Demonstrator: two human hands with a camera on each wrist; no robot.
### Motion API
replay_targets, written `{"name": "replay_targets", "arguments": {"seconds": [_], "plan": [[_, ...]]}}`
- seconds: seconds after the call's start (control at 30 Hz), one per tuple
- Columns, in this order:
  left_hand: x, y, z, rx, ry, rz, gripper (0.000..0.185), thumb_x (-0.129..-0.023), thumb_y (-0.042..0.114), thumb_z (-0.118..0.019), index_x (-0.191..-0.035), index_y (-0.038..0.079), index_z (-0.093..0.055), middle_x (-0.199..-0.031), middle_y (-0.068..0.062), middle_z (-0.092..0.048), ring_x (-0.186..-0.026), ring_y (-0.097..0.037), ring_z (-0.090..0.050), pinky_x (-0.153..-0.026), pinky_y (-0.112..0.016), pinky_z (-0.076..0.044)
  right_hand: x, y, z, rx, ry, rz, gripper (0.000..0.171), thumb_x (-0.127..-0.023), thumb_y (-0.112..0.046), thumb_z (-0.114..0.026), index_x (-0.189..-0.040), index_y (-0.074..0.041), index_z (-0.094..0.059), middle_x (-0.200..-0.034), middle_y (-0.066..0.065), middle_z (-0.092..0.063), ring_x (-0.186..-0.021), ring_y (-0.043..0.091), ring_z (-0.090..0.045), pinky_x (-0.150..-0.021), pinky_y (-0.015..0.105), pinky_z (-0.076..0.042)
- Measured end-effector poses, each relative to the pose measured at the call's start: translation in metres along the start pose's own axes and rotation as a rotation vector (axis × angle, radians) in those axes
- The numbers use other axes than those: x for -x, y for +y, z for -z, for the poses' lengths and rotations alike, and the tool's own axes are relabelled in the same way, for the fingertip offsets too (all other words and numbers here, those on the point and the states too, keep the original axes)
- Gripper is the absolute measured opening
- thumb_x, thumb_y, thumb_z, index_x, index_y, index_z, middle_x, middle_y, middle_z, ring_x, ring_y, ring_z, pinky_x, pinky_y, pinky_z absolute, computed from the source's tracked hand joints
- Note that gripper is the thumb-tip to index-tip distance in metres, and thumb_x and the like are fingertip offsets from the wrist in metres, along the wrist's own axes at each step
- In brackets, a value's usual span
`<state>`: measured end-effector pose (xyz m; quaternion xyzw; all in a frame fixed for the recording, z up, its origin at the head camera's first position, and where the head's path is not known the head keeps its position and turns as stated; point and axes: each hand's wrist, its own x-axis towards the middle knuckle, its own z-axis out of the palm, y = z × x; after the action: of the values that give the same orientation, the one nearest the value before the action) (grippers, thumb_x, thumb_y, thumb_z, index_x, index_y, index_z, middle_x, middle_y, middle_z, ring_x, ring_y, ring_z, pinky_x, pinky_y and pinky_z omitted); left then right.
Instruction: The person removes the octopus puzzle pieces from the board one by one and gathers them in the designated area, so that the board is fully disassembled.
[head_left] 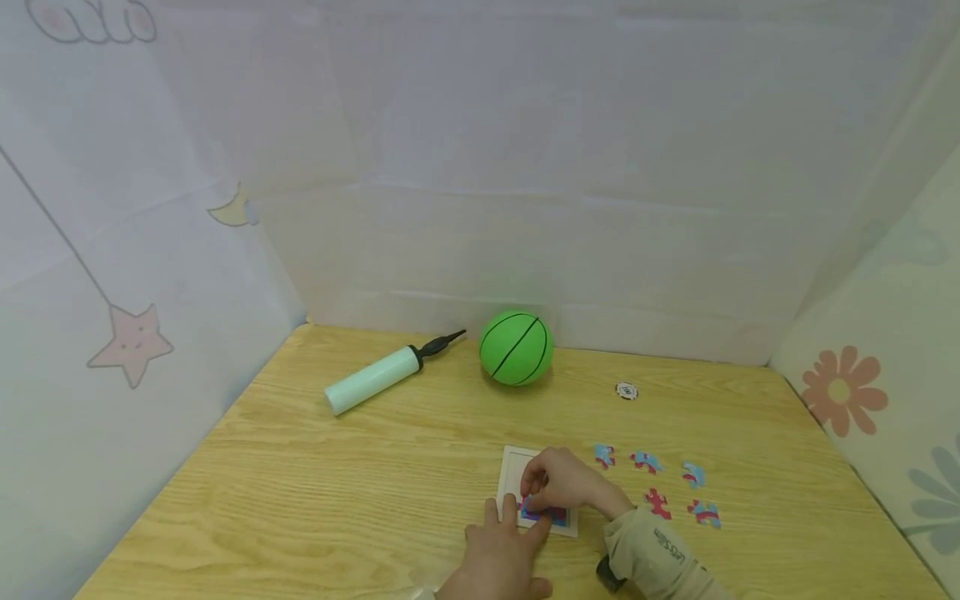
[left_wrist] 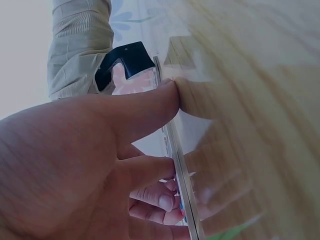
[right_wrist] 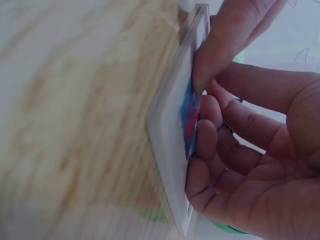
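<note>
A small white puzzle tray lies on the table, with blue and pink puzzle pieces in its near part. My left hand reaches over the tray's near edge, fingers spread and fairly straight; the left wrist view has its thumb at the tray's edge. From the right, my right hand bends over the tray. Its curled fingers and thumb are on a puzzle piece, which they partly cover.
Several loose puzzle pieces lie right of the tray. Further back are a white chip with dark edge marks, a green ball with black lines, and a pale green hand pump. Printed cloth walls enclose the table's back and sides.
</note>
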<state>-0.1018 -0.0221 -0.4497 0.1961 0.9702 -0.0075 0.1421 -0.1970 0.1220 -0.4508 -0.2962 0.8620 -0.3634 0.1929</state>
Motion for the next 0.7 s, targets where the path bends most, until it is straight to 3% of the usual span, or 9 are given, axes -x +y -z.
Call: {"name": "replay_targets", "arguments": {"seconds": [0.37,0.7], "plan": [[0.0018,-0.0006,0.0012,-0.005,0.002,0.003,0.074,-0.073,0.064,-0.066,-0.139,0.038,-0.047,-0.146,-0.017,-0.041,-0.126,-0.043,-0.044,-0.076,-0.057,-0.053,0.0003,-0.0048,-0.0004,-0.019,0.009,-0.046,0.012,-0.079,-0.003,-0.075,-0.084,-0.006,-0.065,-0.073,-0.003,-0.062,-0.066,0.011,-0.055,-0.06,0.026,-0.046],[0.0013,-0.0006,-0.0009,-0.017,0.011,-0.004,0.074,-0.072,0.065,-0.066,-0.139,0.039,-0.047,-0.145,-0.017,-0.041,-0.125,-0.043,-0.045,-0.075,-0.056,-0.054,0.0,-0.002,0.0008,-0.062,-0.02,-0.026,0.008,-0.08,0.001,-0.072,-0.081,-0.006,-0.067,-0.072,-0.003,-0.063,-0.064,0.009,-0.057,-0.06,0.024,-0.047]]}}
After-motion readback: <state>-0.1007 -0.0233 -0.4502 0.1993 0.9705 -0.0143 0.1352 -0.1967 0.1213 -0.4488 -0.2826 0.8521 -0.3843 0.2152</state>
